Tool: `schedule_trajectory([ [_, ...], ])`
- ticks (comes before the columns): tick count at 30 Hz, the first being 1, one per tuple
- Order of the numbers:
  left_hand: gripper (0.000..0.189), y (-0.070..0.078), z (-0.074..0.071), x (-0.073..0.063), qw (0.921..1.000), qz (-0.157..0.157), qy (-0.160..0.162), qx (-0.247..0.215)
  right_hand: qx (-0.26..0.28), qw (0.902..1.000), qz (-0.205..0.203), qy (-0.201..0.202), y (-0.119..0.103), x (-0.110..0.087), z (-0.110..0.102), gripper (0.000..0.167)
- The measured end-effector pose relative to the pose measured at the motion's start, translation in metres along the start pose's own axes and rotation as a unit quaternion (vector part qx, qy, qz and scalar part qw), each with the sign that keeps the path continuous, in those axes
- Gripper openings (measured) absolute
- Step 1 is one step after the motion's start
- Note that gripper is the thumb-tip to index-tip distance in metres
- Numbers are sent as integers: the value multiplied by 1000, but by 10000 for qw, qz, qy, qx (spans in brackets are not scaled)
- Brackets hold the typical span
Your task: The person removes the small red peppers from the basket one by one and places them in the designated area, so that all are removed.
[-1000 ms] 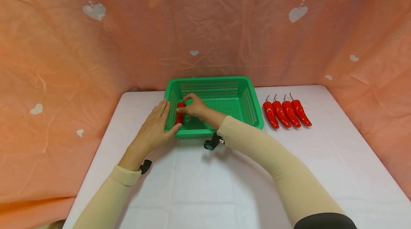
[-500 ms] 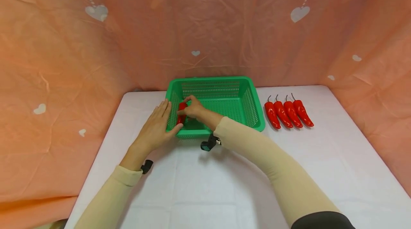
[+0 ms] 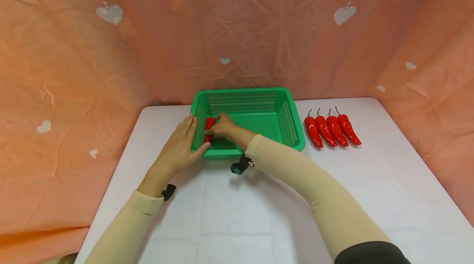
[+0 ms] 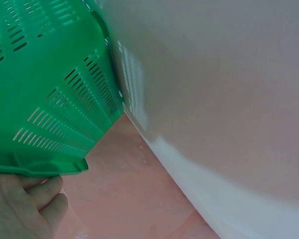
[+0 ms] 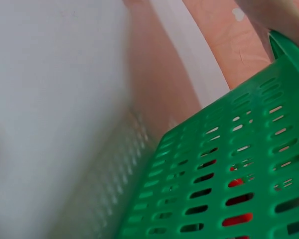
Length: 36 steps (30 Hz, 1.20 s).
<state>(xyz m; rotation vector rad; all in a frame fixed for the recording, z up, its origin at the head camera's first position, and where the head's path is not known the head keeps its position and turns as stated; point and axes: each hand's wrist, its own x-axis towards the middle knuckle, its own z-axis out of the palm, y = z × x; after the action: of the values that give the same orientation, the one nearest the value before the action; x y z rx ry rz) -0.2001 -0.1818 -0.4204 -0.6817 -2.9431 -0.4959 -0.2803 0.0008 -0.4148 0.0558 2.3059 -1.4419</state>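
A green plastic basket (image 3: 255, 154) with slotted sides stands towards the back of the table. My left hand (image 3: 174, 149) rests along its left side, fingers straight and thumb at the near left corner; the left wrist view shows fingers of the left hand (image 4: 25, 204) beside the rim. Inside the basket, at its left side, my right hand (image 3: 224, 127) grips a red chili pepper (image 3: 210, 123), thumb across its body and a finger near its stem end. The fingers' undersides are hidden. Red patches of chili pepper (image 5: 237, 219) show through the slots in the right wrist view.
Several red chili peppers (image 3: 331, 130) lie in a row to the right of the basket, stems pointing away. White cloth covers the table (image 3: 237, 214). An orange curtain (image 3: 252, 42) hangs behind and on both sides.
The right hand's fingers have shifted slightly on the chili pepper, and more of its stem end shows. The left hand keeps its place on the basket.
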Motion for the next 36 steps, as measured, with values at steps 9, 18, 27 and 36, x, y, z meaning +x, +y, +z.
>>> schedule_trajectory([
  [9,99,-2,1,0,10000,-16,-7,29,208,9998,-3,-38,-4,-2,-1,74],
  [18,100,0,-1,-1,9999,-101,-60,-31,614,9980,-70,-126,-4,-3,-3,74],
  [27,99,0,-1,-1,9999,-86,-27,-59,1446,9893,-206,33,-8,-11,-13,63],
  [36,99,1,-1,-1,9999,-142,-55,-33,2125,9748,-642,199,-6,-19,-37,52],
])
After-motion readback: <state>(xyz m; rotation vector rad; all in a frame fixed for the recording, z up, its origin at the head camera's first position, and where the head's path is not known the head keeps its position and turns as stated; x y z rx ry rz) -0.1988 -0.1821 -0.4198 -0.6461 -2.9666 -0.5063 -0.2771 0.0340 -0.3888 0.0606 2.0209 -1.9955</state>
